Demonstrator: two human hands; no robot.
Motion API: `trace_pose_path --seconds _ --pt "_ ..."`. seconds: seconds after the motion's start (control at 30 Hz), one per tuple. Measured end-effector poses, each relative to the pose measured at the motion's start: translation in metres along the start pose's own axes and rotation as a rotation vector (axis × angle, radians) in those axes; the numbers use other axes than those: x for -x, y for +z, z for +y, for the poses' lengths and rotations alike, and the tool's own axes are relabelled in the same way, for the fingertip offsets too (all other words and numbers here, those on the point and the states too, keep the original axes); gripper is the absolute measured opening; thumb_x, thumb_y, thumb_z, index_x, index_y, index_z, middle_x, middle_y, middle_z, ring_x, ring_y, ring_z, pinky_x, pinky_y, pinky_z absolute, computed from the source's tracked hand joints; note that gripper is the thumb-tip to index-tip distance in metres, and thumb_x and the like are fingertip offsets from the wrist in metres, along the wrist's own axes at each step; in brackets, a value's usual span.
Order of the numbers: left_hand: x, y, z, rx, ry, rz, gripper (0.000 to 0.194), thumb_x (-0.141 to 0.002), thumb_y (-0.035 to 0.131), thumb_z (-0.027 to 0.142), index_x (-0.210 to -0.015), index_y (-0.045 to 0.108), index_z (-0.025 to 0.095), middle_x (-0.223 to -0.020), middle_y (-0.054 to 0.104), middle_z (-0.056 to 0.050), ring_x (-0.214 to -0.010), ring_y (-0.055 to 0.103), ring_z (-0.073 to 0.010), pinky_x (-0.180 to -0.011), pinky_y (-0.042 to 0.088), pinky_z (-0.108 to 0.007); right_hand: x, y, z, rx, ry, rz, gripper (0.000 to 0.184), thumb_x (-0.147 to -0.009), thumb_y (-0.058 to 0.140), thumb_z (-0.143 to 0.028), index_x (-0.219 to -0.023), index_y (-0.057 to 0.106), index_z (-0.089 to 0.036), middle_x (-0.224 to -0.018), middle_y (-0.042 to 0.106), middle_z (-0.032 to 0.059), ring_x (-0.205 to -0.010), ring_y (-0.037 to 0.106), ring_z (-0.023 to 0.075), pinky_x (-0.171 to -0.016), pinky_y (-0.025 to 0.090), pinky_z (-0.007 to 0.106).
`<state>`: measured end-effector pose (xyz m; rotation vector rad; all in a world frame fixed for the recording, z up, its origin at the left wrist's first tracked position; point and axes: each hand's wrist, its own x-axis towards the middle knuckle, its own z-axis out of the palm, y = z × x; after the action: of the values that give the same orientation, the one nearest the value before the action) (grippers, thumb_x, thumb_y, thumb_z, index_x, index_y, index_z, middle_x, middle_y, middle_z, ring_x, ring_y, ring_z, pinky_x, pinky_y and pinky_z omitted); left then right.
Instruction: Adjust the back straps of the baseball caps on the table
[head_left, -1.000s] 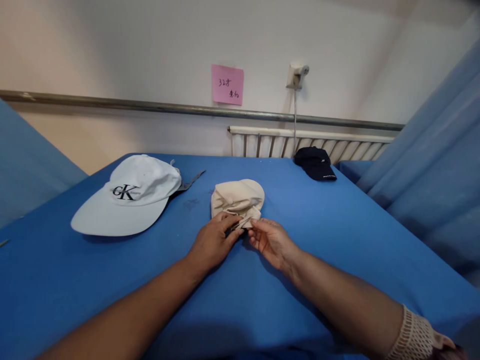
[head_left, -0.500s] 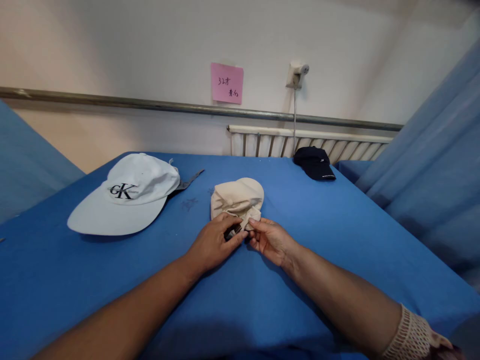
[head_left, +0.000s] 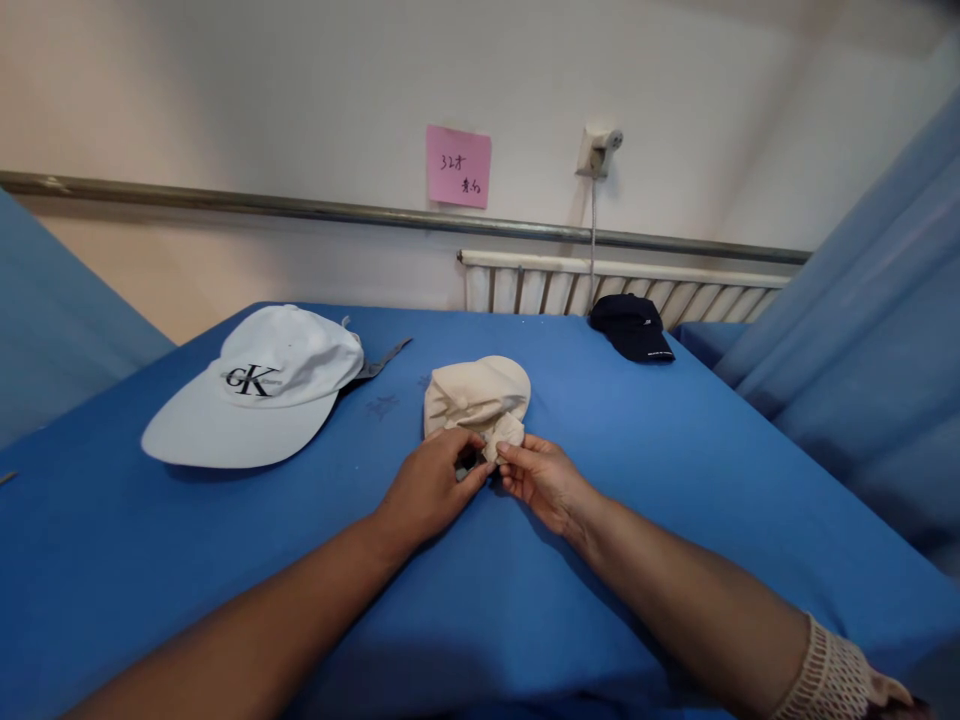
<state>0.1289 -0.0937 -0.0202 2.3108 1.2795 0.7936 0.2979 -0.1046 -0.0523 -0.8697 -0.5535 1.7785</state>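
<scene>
A small beige cap lies crumpled on the blue table, straight ahead of me. My left hand pinches its near edge, where a dark buckle shows between thumb and fingers. My right hand pinches the same near edge from the right, holding a fold of the beige fabric. The two hands nearly touch each other at the cap's back strap.
A large white cap with black letters lies at the left, its grey strap trailing right. A dark navy cap sits at the far right edge near a radiator. Blue cloth partitions flank the table on both sides.
Both hands have drawn the cap's near edge tighter, bunching the fabric between them. The dark buckle is now more hidden under my left fingers. The caps have stayed in place.
</scene>
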Motion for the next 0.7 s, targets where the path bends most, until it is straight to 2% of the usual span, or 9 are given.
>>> trace_pose_path --seconds 0.13,0.37,0.47,0.53,0.7 --pt "0.0007 0.0019 0.0013 0.159 -0.040 -0.014 0.019 -0.084 0.061 0.034 -0.097 0.062 0.021 -0.095 0.069 -0.004 -0.087 0.065 -0.0211 -0.078 0.048 -0.034 -0.0010 -0.0009 0.0022 -0.018 -0.005 -0.022 0.031 -0.064 0.086 -0.024 -0.088 0.068 -0.013 -0.072 0.068 0.0005 -0.057 0.057 0.0071 -0.057 0.044 0.021" --pt "-0.0038 0.0069 -0.0013 0.539 -0.172 0.071 0.014 -0.081 0.064 0.031 -0.086 0.060 0.018 -0.078 0.061 0.000 -0.072 0.058 -0.0146 -0.067 0.049 -0.028 0.0008 0.0016 0.0036 -0.027 -0.028 -0.014 0.033 -0.063 0.086 -0.026 -0.089 0.069 -0.014 -0.071 0.068 0.0006 -0.060 0.058 0.0083 -0.061 0.046 0.022" --pt "-0.0053 0.0069 -0.0027 0.655 -0.207 0.071 0.015 -0.081 0.064 0.031 -0.087 0.060 0.018 -0.076 0.059 0.001 -0.068 0.056 -0.0128 -0.064 0.048 -0.026 0.0017 0.0042 0.0046 -0.020 -0.055 0.019 0.033 -0.063 0.085 -0.026 -0.088 0.069 -0.014 -0.073 0.067 0.0007 -0.062 0.058 0.0083 -0.061 0.046 0.022" --pt "-0.0052 0.0054 -0.0031 0.652 -0.214 0.056 0.015 -0.081 0.063 0.031 -0.089 0.061 0.018 -0.077 0.061 0.000 -0.069 0.057 -0.0130 -0.065 0.048 -0.026 0.0019 0.0053 0.0059 -0.015 -0.078 0.048 0.033 -0.062 0.085 -0.026 -0.088 0.069 -0.014 -0.074 0.067 0.0005 -0.062 0.057 0.0083 -0.060 0.045 0.022" --pt "-0.0027 -0.0006 -0.0013 0.464 -0.167 -0.005 0.020 -0.081 0.061 0.030 -0.096 0.066 0.018 -0.081 0.067 -0.001 -0.073 0.061 -0.0153 -0.069 0.049 -0.029 0.0023 0.0067 0.0071 0.000 -0.116 0.081 0.034 -0.061 0.085 -0.028 -0.088 0.068 -0.015 -0.075 0.066 0.0003 -0.062 0.056 0.0085 -0.060 0.045 0.022"
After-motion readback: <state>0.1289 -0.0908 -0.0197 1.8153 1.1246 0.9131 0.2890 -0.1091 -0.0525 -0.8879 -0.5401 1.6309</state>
